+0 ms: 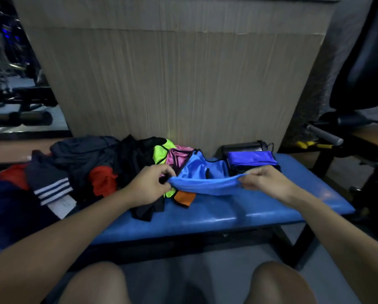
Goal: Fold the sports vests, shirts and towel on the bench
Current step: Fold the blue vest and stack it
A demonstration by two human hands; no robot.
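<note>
Blue and shiny, the sports vest (205, 178) is stretched between both hands just above the padded blue bench (227, 213) — the left hand (149, 185) pinches its left edge with curled fingers, the right hand (261, 179) pinches the right edge the same way, and the rest of the vest trails back onto the seat. Behind the right hand lies a folded purple-blue garment (252, 160), with a dark cylinder (245, 148) behind it against the wood-grain wall panel (175, 80); what the cylinder is I cannot tell in the dim light. To the left sits an unfolded heap — a neon yellow vest (160, 153), a pink vest (177, 156), an orange piece (184, 197), a red cloth (102, 181), black garments (137, 159) and a dark top with white stripes (50, 185). Bare knees show at the bottom edge
</note>
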